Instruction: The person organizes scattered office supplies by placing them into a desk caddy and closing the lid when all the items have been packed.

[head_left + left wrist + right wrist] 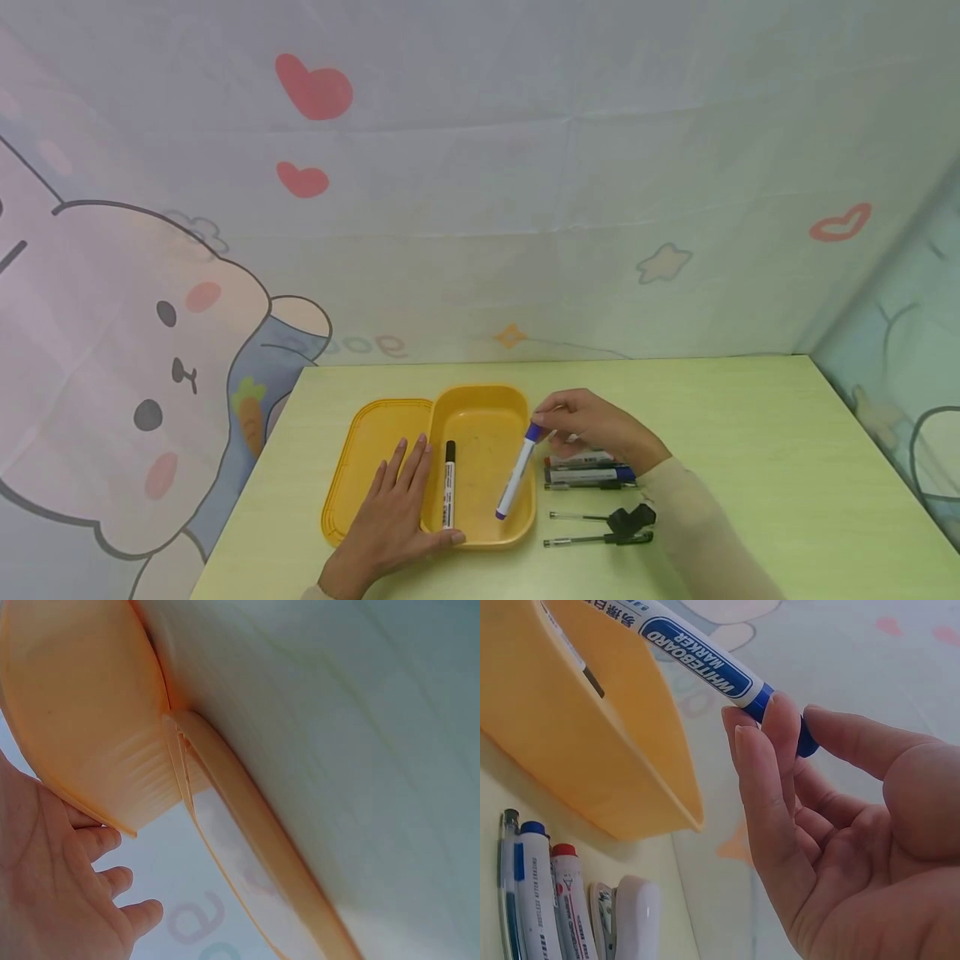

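My right hand (592, 423) pinches a whiteboard marker (517, 475) by its blue cap, and the marker hangs tilted over the yellow box (487, 540). In the right wrist view, the thumb and fingertips meet around that cap, and "WHITEBOARD MARKER" reads on the barrel. A black-capped marker (449, 492) lies inside the box near its left wall. My left hand (393, 508) rests with straight, spread fingers at the box's left side, its thumb by the front rim. Partly beneath this hand is a yellow lid (360, 446).
Right of the box lie a red-capped marker (571, 900), a blue-capped marker (536, 892) and several pens (592, 540). A white rounded object (637, 915) stands near them in the right wrist view. A cloth backdrop (600, 167) rises behind the table (750, 467).
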Tool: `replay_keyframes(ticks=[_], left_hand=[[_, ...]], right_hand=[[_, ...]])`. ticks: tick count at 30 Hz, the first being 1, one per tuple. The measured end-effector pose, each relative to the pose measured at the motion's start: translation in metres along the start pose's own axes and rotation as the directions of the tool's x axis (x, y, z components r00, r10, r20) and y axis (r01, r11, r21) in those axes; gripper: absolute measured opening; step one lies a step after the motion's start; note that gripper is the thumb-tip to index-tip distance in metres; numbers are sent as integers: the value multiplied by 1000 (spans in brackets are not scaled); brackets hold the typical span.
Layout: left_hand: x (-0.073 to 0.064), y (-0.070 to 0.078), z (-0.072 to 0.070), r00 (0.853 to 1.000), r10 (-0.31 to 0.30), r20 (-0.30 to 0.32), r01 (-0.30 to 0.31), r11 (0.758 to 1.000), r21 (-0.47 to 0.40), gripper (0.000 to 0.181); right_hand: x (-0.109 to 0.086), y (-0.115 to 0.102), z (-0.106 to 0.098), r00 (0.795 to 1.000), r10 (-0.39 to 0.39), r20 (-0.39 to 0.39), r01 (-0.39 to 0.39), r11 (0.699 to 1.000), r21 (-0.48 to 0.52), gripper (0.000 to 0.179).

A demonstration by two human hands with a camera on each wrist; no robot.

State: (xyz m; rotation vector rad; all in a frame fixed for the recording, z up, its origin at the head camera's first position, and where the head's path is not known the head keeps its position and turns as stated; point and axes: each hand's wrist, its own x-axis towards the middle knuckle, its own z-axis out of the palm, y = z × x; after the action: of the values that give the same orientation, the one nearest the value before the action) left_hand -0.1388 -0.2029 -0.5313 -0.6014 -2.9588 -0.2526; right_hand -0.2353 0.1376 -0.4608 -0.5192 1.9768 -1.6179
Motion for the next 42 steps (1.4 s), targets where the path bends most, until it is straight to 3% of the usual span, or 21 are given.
replay_keyframes(ticks=[10,19,30,42], left_hand=[[0,0,0,1000,17,-14,-17,1000,6,122],[0,1,0,1000,-6,14,6,1000,-2,122],[-1,0,1,1000,16,-19,-15,1000,12,122],[-1,2,-2,1000,1,10,-1,1000,3,122]], right_hand=[[11,1,13,999,17,34,-16,1000,-20,27],[19,1,22,998,25,57,-19,995,-99,27],[24,-5,32,997,38,63,-31,993,-112,27],[36,-5,45,995,83,60,-73,986,-148,23]])
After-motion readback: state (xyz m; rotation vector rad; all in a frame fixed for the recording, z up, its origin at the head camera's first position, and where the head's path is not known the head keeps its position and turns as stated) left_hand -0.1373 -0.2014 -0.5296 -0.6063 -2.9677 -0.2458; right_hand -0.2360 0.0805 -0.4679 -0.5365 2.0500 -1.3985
